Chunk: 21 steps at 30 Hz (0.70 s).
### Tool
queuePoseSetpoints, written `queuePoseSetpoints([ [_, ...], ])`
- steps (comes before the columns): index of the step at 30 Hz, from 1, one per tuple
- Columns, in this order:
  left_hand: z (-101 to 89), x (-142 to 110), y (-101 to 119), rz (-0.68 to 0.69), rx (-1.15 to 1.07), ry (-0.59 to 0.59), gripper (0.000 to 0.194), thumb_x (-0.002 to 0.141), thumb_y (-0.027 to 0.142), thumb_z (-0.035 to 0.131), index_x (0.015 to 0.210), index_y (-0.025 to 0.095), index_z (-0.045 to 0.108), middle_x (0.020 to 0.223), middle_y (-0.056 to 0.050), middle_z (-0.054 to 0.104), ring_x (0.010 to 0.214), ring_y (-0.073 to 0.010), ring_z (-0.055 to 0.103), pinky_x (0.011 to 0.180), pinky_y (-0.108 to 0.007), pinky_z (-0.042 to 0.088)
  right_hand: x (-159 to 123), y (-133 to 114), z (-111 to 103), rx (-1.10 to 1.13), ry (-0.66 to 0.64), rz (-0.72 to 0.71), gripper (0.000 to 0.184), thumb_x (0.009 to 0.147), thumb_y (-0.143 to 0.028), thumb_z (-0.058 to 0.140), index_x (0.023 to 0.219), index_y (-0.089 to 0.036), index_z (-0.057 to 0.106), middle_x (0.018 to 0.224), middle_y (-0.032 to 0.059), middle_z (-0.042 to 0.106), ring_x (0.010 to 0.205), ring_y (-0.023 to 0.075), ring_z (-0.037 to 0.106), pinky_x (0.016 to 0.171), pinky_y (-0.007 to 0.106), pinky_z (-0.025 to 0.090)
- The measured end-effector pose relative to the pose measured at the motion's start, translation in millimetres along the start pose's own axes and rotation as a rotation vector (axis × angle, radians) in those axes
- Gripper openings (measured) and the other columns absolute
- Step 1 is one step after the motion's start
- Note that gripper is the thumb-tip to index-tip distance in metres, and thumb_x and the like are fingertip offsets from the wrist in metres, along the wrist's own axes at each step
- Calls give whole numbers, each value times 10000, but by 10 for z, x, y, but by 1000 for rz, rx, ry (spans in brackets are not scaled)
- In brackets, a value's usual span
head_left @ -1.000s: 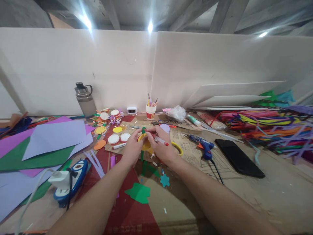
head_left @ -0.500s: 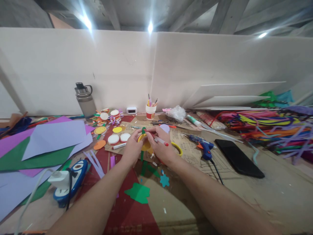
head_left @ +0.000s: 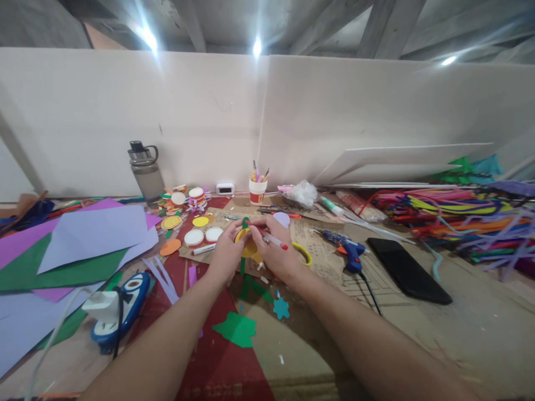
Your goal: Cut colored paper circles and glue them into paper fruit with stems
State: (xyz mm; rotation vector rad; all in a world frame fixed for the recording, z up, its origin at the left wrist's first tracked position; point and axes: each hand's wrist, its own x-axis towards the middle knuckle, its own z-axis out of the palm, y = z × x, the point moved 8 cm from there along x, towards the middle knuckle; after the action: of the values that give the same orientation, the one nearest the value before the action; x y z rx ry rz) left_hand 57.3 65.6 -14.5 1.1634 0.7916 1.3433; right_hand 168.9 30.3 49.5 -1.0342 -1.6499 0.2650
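My left hand (head_left: 224,252) is closed on the left edge of a round yellow paper piece (head_left: 250,247). A green paper strip (head_left: 245,222) stands up at its top, between the fingertips of both hands, and more green shows below it. My right hand (head_left: 279,253) grips the piece from the other side, and a red-capped pen (head_left: 276,241) sticks out of that hand. Fingers hide much of the yellow piece. Under the hands lie a green paper scrap (head_left: 236,329) and a blue flower-shaped cutout (head_left: 281,307).
Yellow-handled scissors (head_left: 307,254), a blue glue gun (head_left: 352,253) and a black phone (head_left: 407,270) are on the right. White round lids (head_left: 194,238) and a marker (head_left: 204,249) lie left of the hands. Further left are coloured sheets (head_left: 94,239), a power strip (head_left: 132,301) and a bottle (head_left: 146,175).
Both hands keep almost the same position and hold on the yellow piece. At the back right, the leaning white board has shifted slightly.
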Motion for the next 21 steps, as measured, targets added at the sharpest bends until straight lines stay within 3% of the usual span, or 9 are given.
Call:
queuePoseSetpoints([
  [21, 0, -20, -5, -45, -12, 4, 497, 700, 295, 721, 1173, 200, 599, 1040, -64, 694, 865, -193, 659, 743, -282, 506, 11, -22, -59, -46, 27, -8, 127, 870, -284, 529, 849, -194, 615, 816, 58, 658, 761, 197, 608, 711, 344, 483],
])
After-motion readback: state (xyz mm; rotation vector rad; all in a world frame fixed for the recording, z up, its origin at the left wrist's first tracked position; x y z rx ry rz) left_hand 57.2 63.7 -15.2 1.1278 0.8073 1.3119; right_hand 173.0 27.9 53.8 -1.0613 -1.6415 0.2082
